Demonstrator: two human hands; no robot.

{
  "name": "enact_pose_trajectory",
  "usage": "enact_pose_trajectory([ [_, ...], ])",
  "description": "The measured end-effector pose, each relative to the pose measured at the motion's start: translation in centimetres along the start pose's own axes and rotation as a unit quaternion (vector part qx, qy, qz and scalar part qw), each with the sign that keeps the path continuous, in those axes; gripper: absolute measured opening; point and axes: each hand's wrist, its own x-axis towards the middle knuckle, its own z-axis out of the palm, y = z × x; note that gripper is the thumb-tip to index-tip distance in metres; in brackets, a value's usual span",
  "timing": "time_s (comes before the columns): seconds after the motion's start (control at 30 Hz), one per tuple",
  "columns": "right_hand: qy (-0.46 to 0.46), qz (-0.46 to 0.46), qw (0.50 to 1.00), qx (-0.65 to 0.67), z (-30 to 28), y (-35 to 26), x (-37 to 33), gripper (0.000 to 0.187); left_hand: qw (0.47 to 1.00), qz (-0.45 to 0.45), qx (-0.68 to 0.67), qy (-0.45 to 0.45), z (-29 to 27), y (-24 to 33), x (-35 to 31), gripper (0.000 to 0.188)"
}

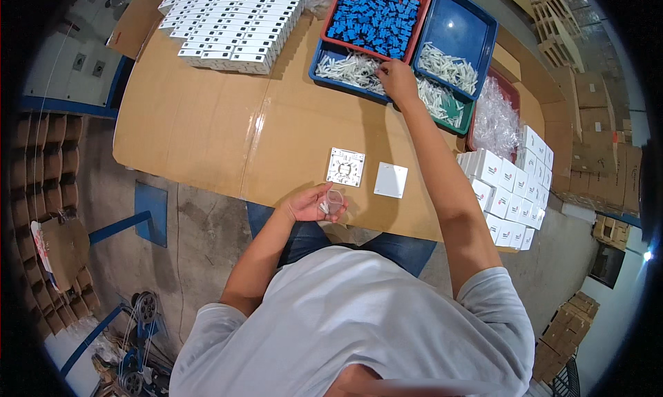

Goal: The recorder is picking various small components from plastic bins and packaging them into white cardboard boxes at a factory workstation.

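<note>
My left hand [309, 204] is at the table's near edge, its fingers curled around a small clear plastic bag [334, 201]. Something small and white shows beside or inside that bag. Stretched far forward, my right hand [396, 81] has its fingers pinched together over a blue tray of small white plastic pieces [349, 70]; what the fingertips hold, if anything, is hidden. Between my arms lie a white square frame with cut-outs [346, 167] and a plain white square plate [391, 180], side by side on the cardboard.
A red tray of blue pieces [373, 18] overlaps the white-piece tray. Right of it are another blue tray [449, 27], a green tray [452, 117] and clear bags [494, 114]. White boxes [507, 193] stack at right; more white packages [238, 27] at far left. Cardboard [200, 128] covers the table.
</note>
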Motion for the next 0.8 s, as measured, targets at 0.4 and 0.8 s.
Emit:
enact_pose_trajectory([
  [0.4, -0.034, -0.004, 0.999, -0.031, -2.8, -2.5, -0.5, 0.018, 1.000, -0.009, 0.014, -0.010, -0.4, -0.1, -0.1, 0.069],
  [0.8, -0.186, -0.146, 0.972, 0.006, -0.1, -3.5, 1.0, 0.019, 1.000, -0.014, 0.006, 0.000, -0.7, -0.1, -0.1, 0.070],
])
